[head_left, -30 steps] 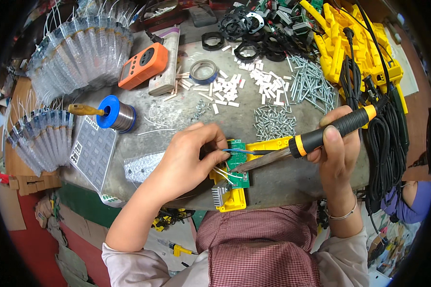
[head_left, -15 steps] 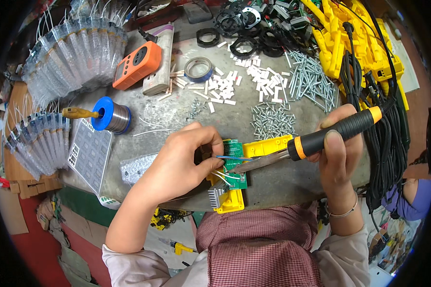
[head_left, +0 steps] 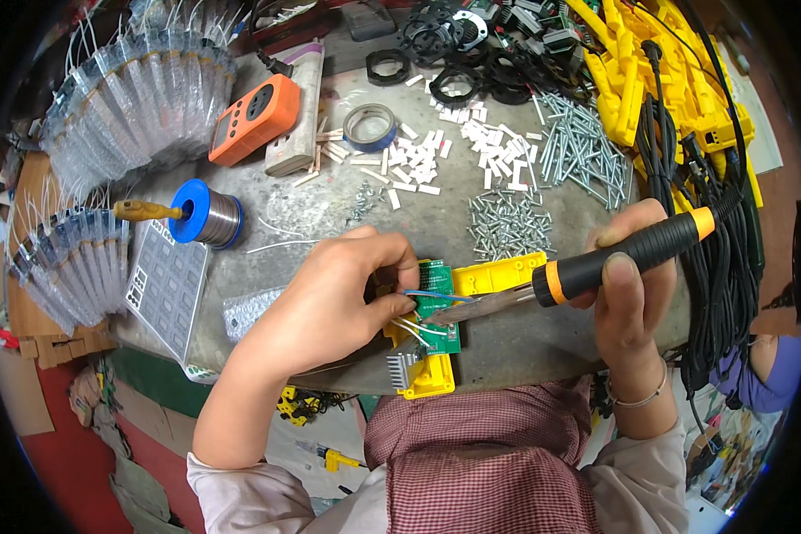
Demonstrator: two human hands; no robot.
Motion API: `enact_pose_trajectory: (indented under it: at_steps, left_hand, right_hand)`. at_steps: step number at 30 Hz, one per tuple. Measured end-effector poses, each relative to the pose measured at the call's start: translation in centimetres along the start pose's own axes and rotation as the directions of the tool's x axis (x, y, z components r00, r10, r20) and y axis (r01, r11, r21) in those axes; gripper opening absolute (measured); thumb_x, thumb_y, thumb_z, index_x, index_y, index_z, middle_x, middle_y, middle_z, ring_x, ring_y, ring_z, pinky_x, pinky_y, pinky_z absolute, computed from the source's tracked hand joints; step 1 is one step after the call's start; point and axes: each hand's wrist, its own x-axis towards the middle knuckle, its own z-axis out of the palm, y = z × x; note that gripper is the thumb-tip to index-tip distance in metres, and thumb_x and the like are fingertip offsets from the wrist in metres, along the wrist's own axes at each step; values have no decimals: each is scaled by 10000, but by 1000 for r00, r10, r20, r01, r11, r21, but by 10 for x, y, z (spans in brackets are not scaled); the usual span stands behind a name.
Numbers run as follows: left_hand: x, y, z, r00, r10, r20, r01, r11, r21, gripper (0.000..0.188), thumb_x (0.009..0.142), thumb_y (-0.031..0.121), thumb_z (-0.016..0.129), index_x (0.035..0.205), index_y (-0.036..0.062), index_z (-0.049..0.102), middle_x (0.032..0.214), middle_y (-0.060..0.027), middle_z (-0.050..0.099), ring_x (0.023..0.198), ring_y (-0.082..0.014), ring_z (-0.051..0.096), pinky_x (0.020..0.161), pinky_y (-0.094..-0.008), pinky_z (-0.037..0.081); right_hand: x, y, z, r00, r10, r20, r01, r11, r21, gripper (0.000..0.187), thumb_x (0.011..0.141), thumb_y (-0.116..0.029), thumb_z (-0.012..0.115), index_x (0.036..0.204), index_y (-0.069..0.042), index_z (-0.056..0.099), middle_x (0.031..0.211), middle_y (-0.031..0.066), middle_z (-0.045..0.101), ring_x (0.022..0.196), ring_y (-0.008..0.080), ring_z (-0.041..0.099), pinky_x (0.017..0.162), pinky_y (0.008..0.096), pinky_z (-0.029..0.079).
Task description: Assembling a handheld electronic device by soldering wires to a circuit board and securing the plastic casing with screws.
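Observation:
My right hand [head_left: 632, 276] is wrapped round the black and orange handle of a soldering iron [head_left: 618, 260]. The iron's flat, dark tip reaches left over a green circuit board [head_left: 435, 331]. At the board's left edge, my left hand [head_left: 343, 298] pinches a blue wire [head_left: 432, 294] that runs across the board towards the iron. White wires [head_left: 423, 327] lie on the board below it. Under the board is a yellow plastic housing [head_left: 498, 272], with a finned metal heat sink [head_left: 402, 372] at its lower left. Whether tip and wire touch, I cannot tell.
A blue solder spool [head_left: 206, 214] and an orange meter [head_left: 254, 119] stand to the left. Screws [head_left: 507, 222], white pieces [head_left: 418, 160] and a tape roll [head_left: 369, 127] lie beyond the board. Yellow housings [head_left: 667, 80] and black cables [head_left: 721, 267] crowd the right.
Both hands stay almost in place. The soldering iron's tip shifts very slightly over the board, and the blue wire now bends a little.

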Motion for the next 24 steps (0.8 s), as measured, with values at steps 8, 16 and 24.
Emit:
enact_pose_trajectory:
  at_steps: [8, 16, 24]
  left_hand:
    - [1, -1, 0, 1000, -2, 13, 2, 1000, 4, 204, 704, -42, 763, 831, -6, 608, 823, -72, 596, 736, -161, 597, 691, -298, 484]
    - [1, -1, 0, 1000, 23, -1, -23, 1000, 21, 203, 702, -34, 762, 833, -4, 610, 824, -76, 592, 756, -166, 604, 697, -301, 485]
    - [0, 1, 0, 1000, -21, 2, 21, 1000, 3, 199, 704, -34, 759, 831, -4, 609, 814, -71, 583, 735, -161, 603, 678, -296, 484]
  right_hand:
    - [0, 0, 1, 1000, 24, 1, -24, 999, 22, 243, 942, -217, 574, 1044, -13, 489, 772, 24, 523, 549, 50, 522, 490, 169, 417]
    - [1, 2, 0, 997, 51, -51, -50, 999, 21, 244, 947, -221, 551, 1028, 1, 490, 742, 29, 538, 508, 48, 517, 457, 164, 400]
    - [4, -3, 2, 994, 55, -90, -55, 998, 9, 234, 943, -210, 533, 1031, 0, 483, 673, 24, 541, 485, 44, 504, 447, 159, 390]
